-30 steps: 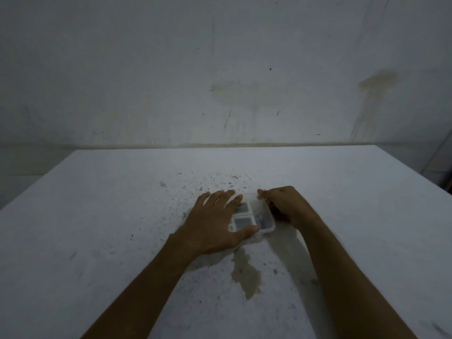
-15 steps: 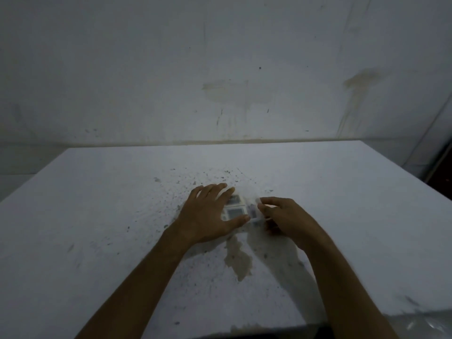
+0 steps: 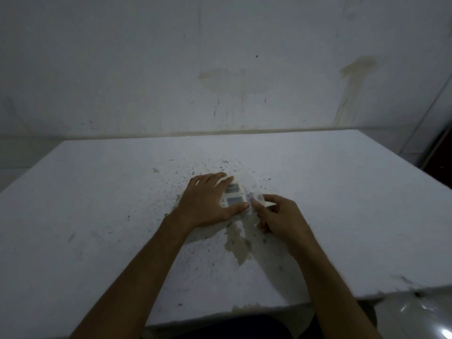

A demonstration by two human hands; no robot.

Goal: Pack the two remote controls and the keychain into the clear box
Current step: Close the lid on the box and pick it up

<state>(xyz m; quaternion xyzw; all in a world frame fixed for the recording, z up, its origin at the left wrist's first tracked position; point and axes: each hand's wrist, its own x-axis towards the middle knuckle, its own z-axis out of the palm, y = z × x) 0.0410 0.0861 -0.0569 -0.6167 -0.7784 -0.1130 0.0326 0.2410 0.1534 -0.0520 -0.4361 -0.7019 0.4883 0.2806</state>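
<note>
Nearest, just short of clear box (image 3: 241,200): brown stain (image 3: 238,243) on white table (image 3: 97,216). At box: right hand (image 3: 281,216) now drawn back toward near-right corner, off far edge held a second ago; fingers curled, pinching what looks like lid or wall edge, exact hold unclear in blur. Left hand (image 3: 210,199) still flat, spread, pressing box's left side, thumb along near edge. Two remote controls (image 3: 233,195) visible inside, side by side. Keychain not discernible. Likely closing or seating lid; packing near done.
</note>
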